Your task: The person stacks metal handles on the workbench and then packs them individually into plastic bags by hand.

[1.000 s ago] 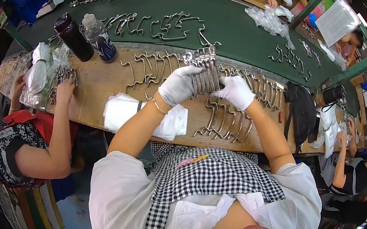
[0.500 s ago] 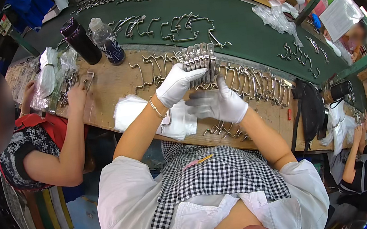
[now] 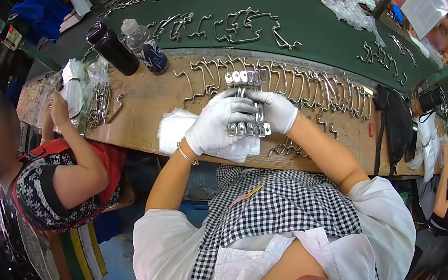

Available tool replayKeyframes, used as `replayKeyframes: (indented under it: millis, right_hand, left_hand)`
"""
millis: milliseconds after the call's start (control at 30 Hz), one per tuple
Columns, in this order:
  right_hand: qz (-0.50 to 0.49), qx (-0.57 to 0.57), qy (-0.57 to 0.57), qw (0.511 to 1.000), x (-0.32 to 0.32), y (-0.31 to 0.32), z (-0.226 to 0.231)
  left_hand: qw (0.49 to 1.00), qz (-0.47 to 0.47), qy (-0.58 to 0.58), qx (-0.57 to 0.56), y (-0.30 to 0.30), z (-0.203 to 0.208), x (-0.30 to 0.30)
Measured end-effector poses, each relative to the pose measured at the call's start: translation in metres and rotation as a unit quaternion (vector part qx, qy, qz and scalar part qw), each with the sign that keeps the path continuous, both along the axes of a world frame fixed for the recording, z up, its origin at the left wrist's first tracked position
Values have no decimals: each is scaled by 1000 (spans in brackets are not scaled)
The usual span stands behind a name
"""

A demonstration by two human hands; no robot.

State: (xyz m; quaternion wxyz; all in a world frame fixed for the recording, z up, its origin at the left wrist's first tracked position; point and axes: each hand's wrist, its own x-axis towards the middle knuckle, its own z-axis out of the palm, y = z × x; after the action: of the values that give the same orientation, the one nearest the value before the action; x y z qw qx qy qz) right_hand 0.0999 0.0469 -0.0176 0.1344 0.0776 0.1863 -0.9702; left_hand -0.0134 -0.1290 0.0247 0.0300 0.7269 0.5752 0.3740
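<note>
Gripping a bundle of metal hooks [image 3: 246,103] in two white-gloved hands above the wooden bench [image 3: 146,102].

Left hand [image 3: 215,125] closes round the bundle's lower end at 9 o'clock, seemingly to keep the pieces aligned; right hand [image 3: 276,112] clamps it at 3 o'clock. Loose hooks [image 3: 306,82] lie at 1 o'clock, a white cloth [image 3: 175,130] at 8.

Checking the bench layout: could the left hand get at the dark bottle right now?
Probably not at once. The left hand and right hand both grip the bundle of metal pieces. The dark bottle stands far off left, though nothing blocks the path.
</note>
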Motion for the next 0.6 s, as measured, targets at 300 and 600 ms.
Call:
replayKeyframes:
  millis: [300,600]
  right_hand:
    - [29,53,0,998,-27,-22,-19]
    - [73,174,15,982,-85,-48,-6]
  left_hand:
    - [997,72,5,1,-45,-9,-4]
    - [961,271,36,49,-89,-17,-20]
